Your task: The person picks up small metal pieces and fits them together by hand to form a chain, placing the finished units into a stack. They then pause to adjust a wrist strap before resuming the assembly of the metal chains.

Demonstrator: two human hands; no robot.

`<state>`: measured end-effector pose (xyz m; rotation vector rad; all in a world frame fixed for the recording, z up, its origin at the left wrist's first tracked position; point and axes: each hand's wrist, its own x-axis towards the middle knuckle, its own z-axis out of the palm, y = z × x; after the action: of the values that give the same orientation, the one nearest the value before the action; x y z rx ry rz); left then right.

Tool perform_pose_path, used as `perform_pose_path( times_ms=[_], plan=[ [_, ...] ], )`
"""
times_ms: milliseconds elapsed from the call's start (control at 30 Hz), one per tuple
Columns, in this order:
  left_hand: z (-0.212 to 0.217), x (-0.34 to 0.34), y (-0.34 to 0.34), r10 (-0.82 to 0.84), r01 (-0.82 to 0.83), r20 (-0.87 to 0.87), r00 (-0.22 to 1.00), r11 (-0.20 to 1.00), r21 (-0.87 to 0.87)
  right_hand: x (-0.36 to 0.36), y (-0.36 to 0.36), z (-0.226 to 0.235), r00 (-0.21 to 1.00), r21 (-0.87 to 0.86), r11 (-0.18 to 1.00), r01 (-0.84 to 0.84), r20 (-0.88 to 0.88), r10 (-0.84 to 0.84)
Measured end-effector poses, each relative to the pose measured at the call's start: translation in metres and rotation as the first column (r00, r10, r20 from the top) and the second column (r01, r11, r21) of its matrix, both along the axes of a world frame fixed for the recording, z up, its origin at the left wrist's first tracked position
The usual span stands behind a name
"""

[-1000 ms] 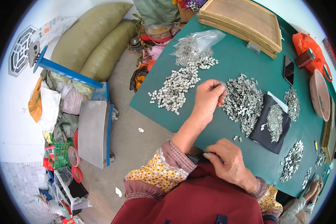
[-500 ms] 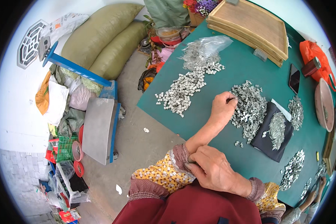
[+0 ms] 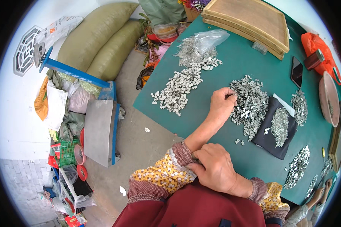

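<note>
My left hand (image 3: 220, 105) is curled closed at the left edge of a large heap of small silvery metal pieces (image 3: 250, 106). Something dark shows between its thumb and fingers, too small to make out. Across my left forearm lies my right hand (image 3: 217, 166), its fingers closed on the cuff of my left sleeve (image 3: 182, 153), a brown patterned band above yellow floral cloth. Right of the heap, thin metal pins (image 3: 280, 126) lie on a folded dark cloth (image 3: 267, 142). Two loose metal pieces (image 3: 240, 142) rest below the heap.
The green table (image 3: 204, 125) also bears pale metal pieces (image 3: 178, 90), a plastic bag (image 3: 212, 39), stacked wooden trays (image 3: 246, 19), a phone (image 3: 296, 72) and a pink bowl (image 3: 328, 98). Another person's hands (image 3: 322, 193) are at lower right. A platform scale (image 3: 100, 132) stands left.
The whole view has shifted slightly, moving the table's contents left and up. My right hand has slid a little up onto the left cuff. My left hand stays at the heap.
</note>
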<state>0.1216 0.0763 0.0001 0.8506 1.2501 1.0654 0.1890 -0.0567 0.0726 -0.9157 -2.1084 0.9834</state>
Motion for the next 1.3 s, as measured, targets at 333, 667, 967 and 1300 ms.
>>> perform_pose_path(
  times_ms=[333,667,967,1300],
  plan=[
    [0.016,-0.002,0.007,0.038,0.006,-0.172,0.984,0.968,0.25,0.001,0.0,0.008,0.981,0.147,0.977,-0.154,-0.091,0.169],
    [0.116,-0.037,0.003,-0.277,0.097,0.549,0.789,0.937,0.335,0.033,0.021,0.009,0.977,-0.399,0.916,-0.036,-0.207,-0.051],
    [0.165,-0.007,-0.028,-0.442,0.21,0.728,0.524,0.896,0.392,0.023,0.021,-0.007,0.854,-0.717,0.537,-0.445,-0.521,0.012],
    [0.172,0.042,-0.073,-0.568,0.541,0.611,0.552,0.801,0.256,0.044,0.005,-0.021,0.947,-0.512,0.809,-0.289,-0.278,0.162]
  ],
)
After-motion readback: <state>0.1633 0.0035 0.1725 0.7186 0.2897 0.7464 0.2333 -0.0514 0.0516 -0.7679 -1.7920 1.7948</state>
